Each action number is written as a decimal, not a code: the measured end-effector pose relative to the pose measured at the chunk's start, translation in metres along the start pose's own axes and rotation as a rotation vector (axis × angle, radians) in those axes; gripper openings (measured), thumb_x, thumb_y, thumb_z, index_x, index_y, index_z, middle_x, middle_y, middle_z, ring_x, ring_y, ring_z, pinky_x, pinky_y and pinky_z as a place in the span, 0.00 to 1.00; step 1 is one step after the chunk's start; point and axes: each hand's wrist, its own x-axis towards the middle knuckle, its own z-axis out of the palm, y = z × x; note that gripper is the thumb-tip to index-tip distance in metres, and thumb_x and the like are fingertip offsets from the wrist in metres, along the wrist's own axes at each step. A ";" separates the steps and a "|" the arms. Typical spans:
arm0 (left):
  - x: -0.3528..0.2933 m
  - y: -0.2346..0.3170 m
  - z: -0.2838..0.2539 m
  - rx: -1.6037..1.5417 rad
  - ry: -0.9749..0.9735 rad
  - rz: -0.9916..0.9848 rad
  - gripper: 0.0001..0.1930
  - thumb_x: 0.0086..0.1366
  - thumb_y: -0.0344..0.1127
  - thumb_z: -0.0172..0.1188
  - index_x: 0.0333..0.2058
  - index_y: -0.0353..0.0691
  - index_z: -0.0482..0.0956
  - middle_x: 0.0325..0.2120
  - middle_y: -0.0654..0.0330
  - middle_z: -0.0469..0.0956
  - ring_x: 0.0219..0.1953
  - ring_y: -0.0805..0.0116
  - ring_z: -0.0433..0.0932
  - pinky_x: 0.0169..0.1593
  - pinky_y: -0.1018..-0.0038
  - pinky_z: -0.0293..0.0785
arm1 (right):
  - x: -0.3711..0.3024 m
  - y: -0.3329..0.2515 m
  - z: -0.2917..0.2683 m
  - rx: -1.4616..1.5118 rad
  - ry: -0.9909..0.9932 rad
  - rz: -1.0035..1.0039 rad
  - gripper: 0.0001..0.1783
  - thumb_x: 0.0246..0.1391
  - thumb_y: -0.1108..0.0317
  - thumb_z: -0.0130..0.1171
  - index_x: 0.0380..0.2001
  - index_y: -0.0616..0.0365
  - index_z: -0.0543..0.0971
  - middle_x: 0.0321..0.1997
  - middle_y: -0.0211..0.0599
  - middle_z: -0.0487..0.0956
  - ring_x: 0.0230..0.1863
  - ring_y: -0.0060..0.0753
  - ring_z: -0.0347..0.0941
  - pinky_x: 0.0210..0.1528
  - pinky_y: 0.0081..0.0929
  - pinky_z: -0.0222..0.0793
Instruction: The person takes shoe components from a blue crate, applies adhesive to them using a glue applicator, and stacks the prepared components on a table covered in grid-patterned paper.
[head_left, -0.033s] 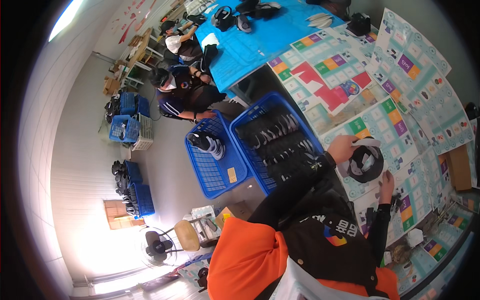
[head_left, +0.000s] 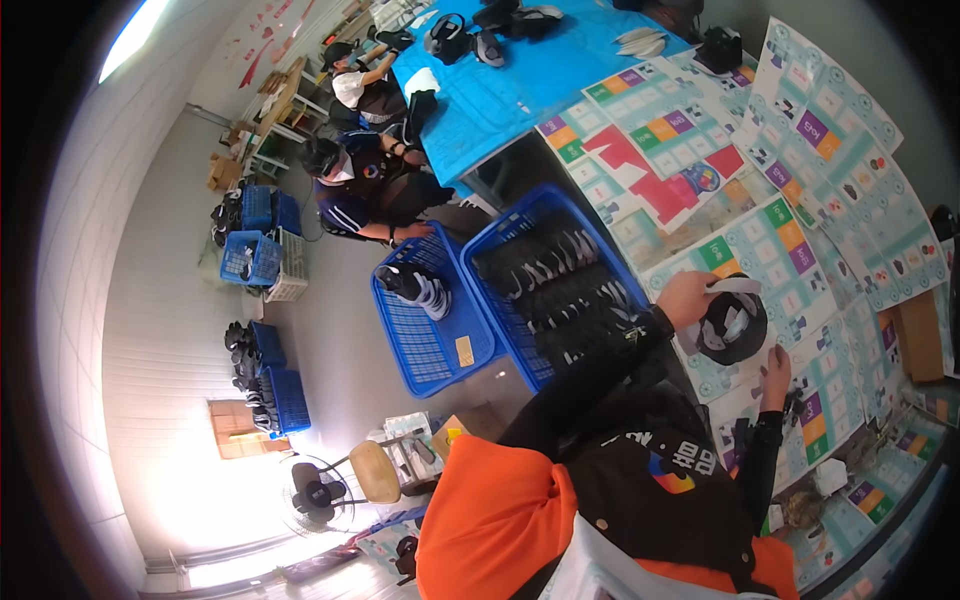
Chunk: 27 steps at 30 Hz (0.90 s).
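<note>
A black and grey shoe upper (head_left: 742,335) is held above the paper-covered table at the right, its opening and pale lining showing. My left hand (head_left: 686,300) grips its far left edge, by a light grey strip (head_left: 735,286) that curves over the top. At the near right rim is my right hand (head_left: 774,378), with its fingers closed against the edge; the fingertips are small and partly hidden.
Left of the table stands a blue basket (head_left: 474,262) packed with rows of dark shoe uppers. Beside it, another blue basket (head_left: 425,385) holds a few pieces. A seated co-worker (head_left: 362,185) reaches to that basket. A blue-covered table (head_left: 520,85) stands beyond.
</note>
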 end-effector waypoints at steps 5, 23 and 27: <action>0.009 0.011 0.017 0.081 0.017 0.029 0.15 0.57 0.30 0.63 0.45 0.38 0.85 0.40 0.42 0.83 0.44 0.39 0.80 0.48 0.54 0.76 | 0.017 0.107 -0.074 -0.767 0.155 -0.302 0.30 0.60 0.57 0.63 0.59 0.64 0.74 0.60 0.51 0.76 0.58 0.52 0.74 0.60 0.51 0.69; 0.069 0.038 0.120 0.573 -0.244 0.365 0.21 0.59 0.31 0.63 0.53 0.39 0.80 0.43 0.49 0.82 0.42 0.46 0.83 0.44 0.55 0.81 | -0.032 0.099 -0.127 -0.653 0.673 0.170 0.25 0.50 0.67 0.62 0.53 0.57 0.73 0.44 0.55 0.82 0.44 0.69 0.79 0.51 0.56 0.75; 0.067 0.043 0.138 0.562 -0.267 0.363 0.18 0.60 0.30 0.63 0.49 0.37 0.83 0.41 0.48 0.83 0.41 0.45 0.83 0.45 0.55 0.80 | -0.049 0.044 -0.124 0.150 0.296 0.244 0.17 0.50 0.75 0.53 0.45 0.56 0.81 0.35 0.35 0.83 0.39 0.35 0.83 0.29 0.37 0.79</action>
